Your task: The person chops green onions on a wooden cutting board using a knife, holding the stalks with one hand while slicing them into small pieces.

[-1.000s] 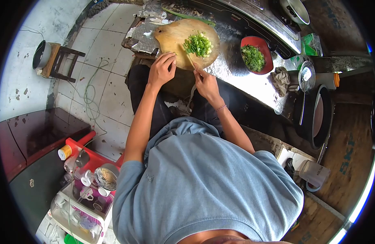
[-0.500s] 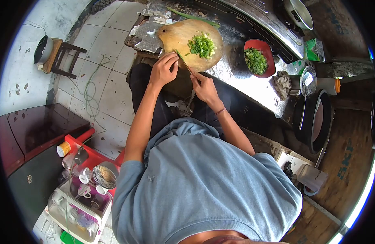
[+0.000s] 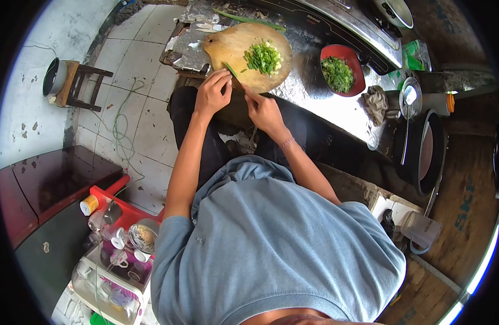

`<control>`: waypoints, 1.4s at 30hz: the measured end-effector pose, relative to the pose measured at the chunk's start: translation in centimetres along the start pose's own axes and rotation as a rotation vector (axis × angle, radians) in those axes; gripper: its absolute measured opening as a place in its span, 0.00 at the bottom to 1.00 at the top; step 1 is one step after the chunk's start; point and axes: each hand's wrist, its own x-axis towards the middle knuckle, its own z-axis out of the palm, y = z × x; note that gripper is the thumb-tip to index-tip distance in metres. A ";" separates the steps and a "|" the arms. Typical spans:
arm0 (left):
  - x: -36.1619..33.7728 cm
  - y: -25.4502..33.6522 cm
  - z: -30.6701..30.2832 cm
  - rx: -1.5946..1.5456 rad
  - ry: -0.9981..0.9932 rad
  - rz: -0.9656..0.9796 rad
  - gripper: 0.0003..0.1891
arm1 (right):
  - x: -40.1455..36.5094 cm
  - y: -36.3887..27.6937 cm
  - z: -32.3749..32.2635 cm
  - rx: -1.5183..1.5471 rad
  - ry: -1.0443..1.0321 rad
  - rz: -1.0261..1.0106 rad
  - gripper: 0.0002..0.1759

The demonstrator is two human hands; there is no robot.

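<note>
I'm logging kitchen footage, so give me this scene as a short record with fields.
left grip: fingers bent at near edge of wooden board; hold unclear
right grip: closed on what looks like a knife, its blade over the board
on board: chopped greens
right of board: red bowl with cut greens
beyond board: long green leaf

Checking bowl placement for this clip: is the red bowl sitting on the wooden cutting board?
No, the red bowl of chopped greens sits on the shiny countertop, apart from the wooden cutting board.
</note>
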 end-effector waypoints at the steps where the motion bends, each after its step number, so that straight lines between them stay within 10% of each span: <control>1: -0.2 0.3 0.1 -0.005 -0.008 0.003 0.08 | 0.6 0.2 0.5 0.011 0.061 -0.098 0.22; 11: -0.1 0.5 -0.4 0.068 -0.030 0.011 0.10 | -0.2 1.1 -2.9 -0.061 0.026 0.152 0.23; 42: -0.1 0.5 0.2 0.074 0.020 0.003 0.08 | -0.8 -1.2 -0.8 0.065 -0.009 0.060 0.21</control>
